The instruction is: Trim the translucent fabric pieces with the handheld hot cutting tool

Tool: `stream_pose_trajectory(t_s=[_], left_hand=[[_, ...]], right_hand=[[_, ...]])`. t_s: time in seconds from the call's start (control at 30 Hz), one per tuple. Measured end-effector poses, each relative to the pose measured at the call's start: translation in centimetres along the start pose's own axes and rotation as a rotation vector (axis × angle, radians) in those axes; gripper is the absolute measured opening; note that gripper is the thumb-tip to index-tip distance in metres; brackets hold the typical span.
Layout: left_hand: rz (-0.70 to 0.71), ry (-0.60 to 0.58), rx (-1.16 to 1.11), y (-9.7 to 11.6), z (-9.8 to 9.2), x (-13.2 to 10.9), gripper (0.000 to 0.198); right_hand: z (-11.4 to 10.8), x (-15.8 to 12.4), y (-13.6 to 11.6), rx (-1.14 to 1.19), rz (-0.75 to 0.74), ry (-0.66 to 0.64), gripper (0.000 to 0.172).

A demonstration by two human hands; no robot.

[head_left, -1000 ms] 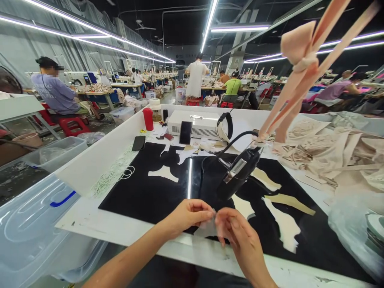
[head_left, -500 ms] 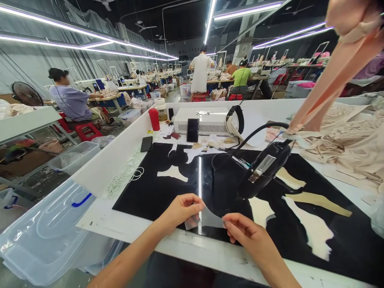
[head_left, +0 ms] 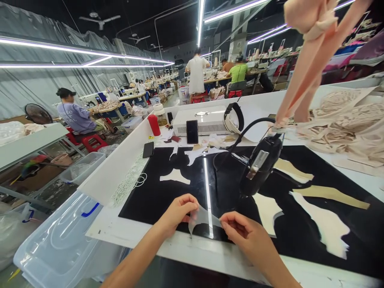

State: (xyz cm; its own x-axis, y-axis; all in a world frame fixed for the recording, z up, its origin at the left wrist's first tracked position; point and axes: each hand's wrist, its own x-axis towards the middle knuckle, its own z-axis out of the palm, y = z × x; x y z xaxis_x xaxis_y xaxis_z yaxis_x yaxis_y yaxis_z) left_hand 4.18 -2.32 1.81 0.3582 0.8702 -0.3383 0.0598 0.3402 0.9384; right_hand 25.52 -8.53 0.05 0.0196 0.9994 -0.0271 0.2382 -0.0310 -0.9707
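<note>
Between my two hands hangs a thin see-through sheet piece (head_left: 201,218) with curved edges, held above the near edge of a black board (head_left: 156,200). The fingers of my left hand (head_left: 182,212) pinch its upper left part. At its right tip, the thumb and forefinger of my right hand (head_left: 240,228) are closed on it. Farther off on the board lies a small cream cut piece (head_left: 175,177). Right of my hands are a cream piece (head_left: 268,214), a larger pale piece (head_left: 322,224) and a tan strip (head_left: 333,195).
A black handheld device (head_left: 261,164) hangs by peach fabric strips (head_left: 309,72) over the board. Behind stand a white vented box (head_left: 201,122), a phone (head_left: 192,132) and a red cup (head_left: 154,125). Pale cords (head_left: 127,180) lie left; beige fabric (head_left: 348,124) is heaped right. Several people sit or stand farther away.
The view has turned a little to the right. The see-through piece is tilted differently, its lower left point now hanging down, and both hands still grip it.
</note>
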Motion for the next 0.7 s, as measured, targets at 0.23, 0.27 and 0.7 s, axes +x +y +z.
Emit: stream_pose_trajectory(t_s=[0.23,0.27,0.7], left_hand=[[0.207,-0.1,0.162,1.5,-0.2,-1.1,0.017],[0.257,-0.158,0.185,1.8,-0.2,-1.4,0.018],[0.432,-0.384,0.243,2.9,-0.4,-1.2,0.005]], right_hand=[[-1.2,-0.2,-1.1,0.111,-0.037,-0.214,0.03],[-1.4,-0.1,-1.2,0.135,-0.041,-0.209,0.034],[0.7,1.0,-0.3,0.123,-0.088,-0.313,0.028]])
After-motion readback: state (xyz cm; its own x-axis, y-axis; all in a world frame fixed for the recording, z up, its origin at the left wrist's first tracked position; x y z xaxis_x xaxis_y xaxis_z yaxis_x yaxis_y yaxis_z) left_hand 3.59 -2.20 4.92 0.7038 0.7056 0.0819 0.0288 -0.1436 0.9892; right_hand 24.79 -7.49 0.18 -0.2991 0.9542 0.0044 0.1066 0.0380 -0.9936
